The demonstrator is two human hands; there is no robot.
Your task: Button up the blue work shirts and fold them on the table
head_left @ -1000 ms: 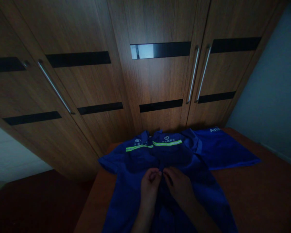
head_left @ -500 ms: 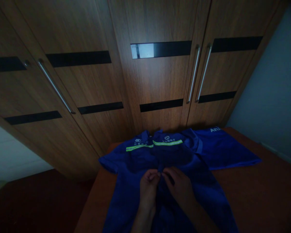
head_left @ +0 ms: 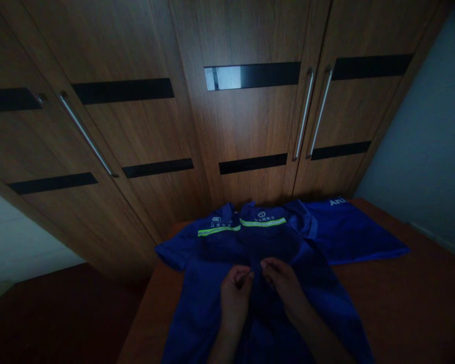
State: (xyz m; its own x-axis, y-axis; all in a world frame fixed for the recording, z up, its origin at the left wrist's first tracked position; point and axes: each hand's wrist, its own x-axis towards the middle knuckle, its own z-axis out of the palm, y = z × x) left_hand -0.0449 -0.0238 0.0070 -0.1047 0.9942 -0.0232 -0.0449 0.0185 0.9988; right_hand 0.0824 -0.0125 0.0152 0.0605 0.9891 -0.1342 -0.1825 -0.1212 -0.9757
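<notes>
A dark blue short-sleeved shirt [head_left: 205,283] with yellow-green reflective strips and white lettering across the chest lies spread out, collar toward the cabinet. My left hand [head_left: 237,288] is over its middle, thumb and fingertips pinched together at the front edge of the cloth. Just right of it, my right hand [head_left: 282,283] is closed in a pinch too, near the shirt's centre line. A small gap separates the two hands. Whatever lies between the fingertips of either hand is too dark and small to make out.
A folded bright blue garment [head_left: 356,235] with white letters lies at the right, partly under the shirt's sleeve. Both rest on a reddish-brown surface [head_left: 413,303]. Behind stands a wooden cabinet [head_left: 246,121] with metal handles and black strips.
My hands, whose fingertips were together at the shirt's centre, have moved slightly apart, the right one shifting to the right. The shirt lies almost as before.
</notes>
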